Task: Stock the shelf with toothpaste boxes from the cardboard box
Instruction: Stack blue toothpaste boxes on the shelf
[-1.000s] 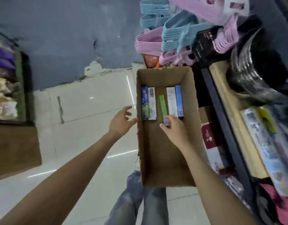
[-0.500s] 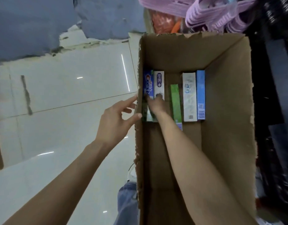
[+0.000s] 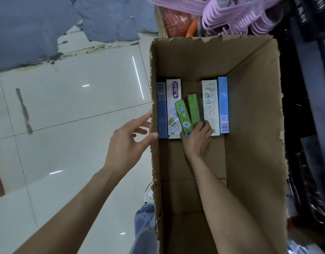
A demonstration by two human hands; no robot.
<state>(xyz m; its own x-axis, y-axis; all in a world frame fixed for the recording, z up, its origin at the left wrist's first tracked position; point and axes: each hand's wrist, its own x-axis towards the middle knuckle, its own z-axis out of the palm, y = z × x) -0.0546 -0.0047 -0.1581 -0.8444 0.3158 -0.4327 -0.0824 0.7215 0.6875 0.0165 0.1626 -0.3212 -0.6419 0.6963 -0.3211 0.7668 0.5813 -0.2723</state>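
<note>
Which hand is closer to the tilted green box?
Right. The right hand grips the tilted green box at its near end; the left hand is outside, at the carton's left wall.

A shop: bundled pink hangers (image 3: 231,13), boxed toothpaste stock (image 3: 223,105).

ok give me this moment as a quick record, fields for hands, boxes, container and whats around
right hand: inside the cardboard box, gripping the tilted green toothpaste box
left hand: open, fingers against the carton's left wall
other toothpaste boxes: dark blue, white and purple, second green, white, light blue, all lying on the carton floor
surroundings: tiled floor, pink hangers beyond the carton
shelf stocking: not yet done for these
</note>
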